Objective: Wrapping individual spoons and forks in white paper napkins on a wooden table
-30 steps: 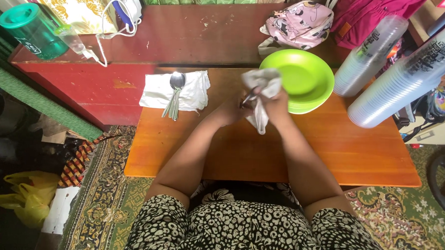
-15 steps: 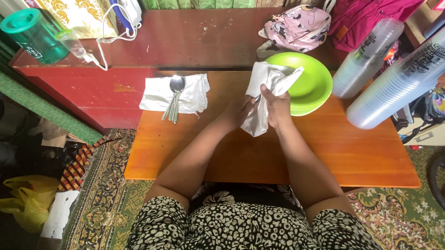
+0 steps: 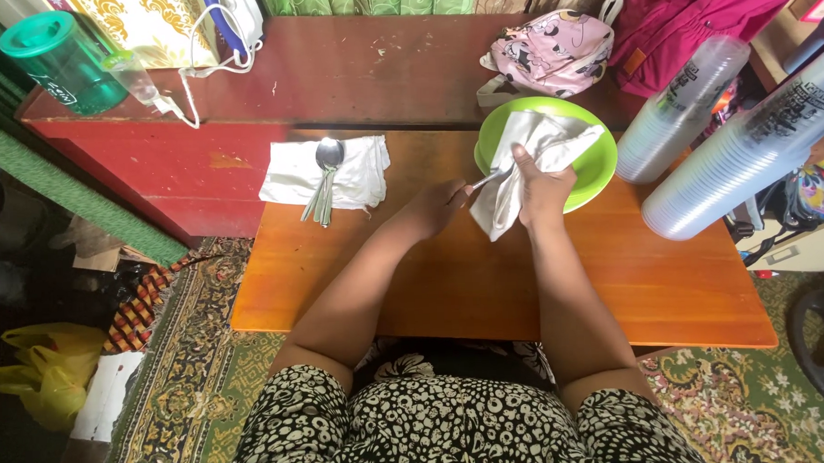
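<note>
Right hand [image 3: 543, 192] clutching white cloth [image 3: 519, 168] over green plate [image 3: 592, 161]; left hand [image 3: 443, 206] pinching utensil handle [image 3: 485, 180]; 2 clear cup stacks [image 3: 747, 147] right of plate.

The one camera sits on my head and looks steeply down over my lap at the orange table [image 3: 359, 288], near enough that my forearms fill the middle. It faces forward toward the red bench [image 3: 333, 74] along the top edge, with patterned carpet [image 3: 207, 376] at both sides
</note>
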